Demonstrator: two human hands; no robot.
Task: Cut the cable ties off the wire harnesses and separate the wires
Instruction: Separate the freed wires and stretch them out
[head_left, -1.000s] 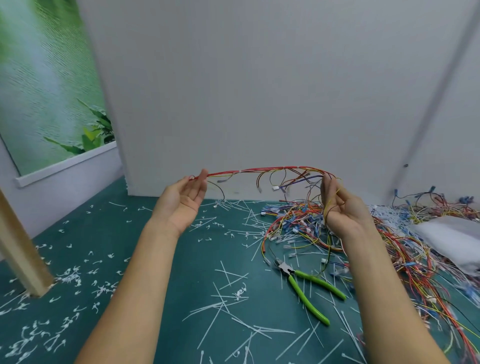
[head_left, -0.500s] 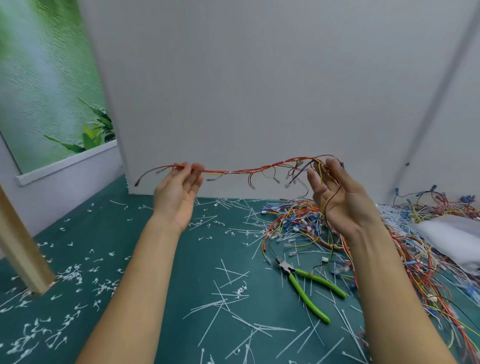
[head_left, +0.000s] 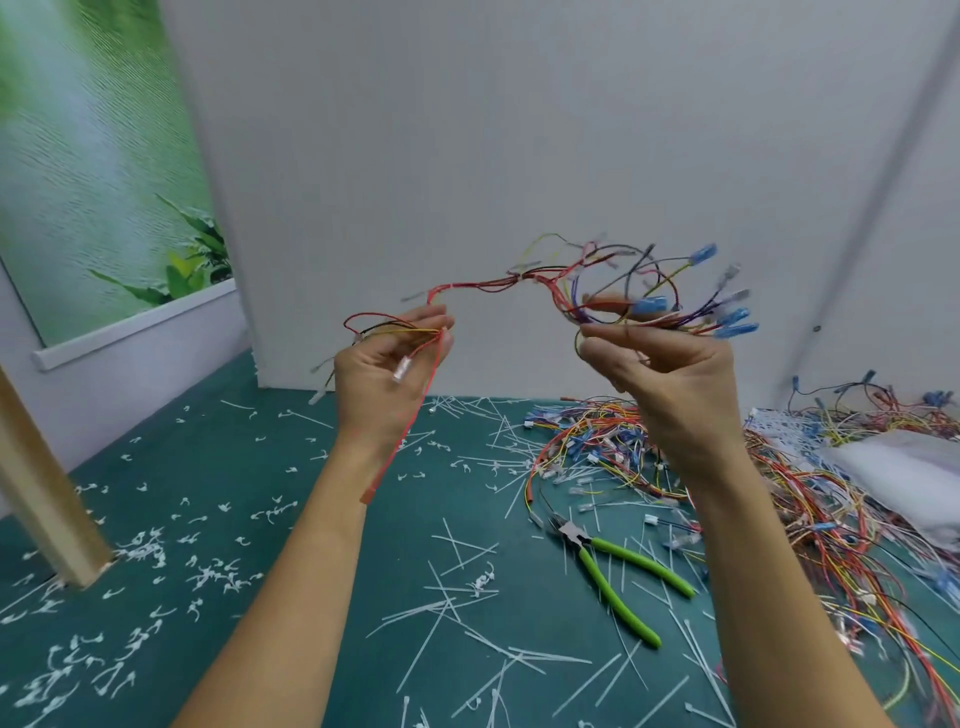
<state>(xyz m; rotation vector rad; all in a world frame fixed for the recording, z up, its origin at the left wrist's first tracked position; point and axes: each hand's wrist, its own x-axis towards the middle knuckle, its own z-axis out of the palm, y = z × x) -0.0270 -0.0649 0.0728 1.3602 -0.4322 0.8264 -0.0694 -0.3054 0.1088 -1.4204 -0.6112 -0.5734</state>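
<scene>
A wire harness of red, yellow and black wires stretches in the air between my two hands, well above the green table. My left hand pinches its left end, with loose red wires hanging down past my wrist. My right hand grips the right end, where loops of wire and several blue connectors fan out. White cable ties still show along the raised bundle. Green-handled cutters lie on the table below my right forearm, untouched.
A big tangle of coloured wires covers the table's right side, beside a white bag. Cut white cable ties litter the green mat. A wooden post stands at left. A white wall panel rises close behind.
Both hands have risen and moved closer together with the harness. The bundle, stretched flat before, now sags and loops, and the blue connectors have lifted into view at my right hand.
</scene>
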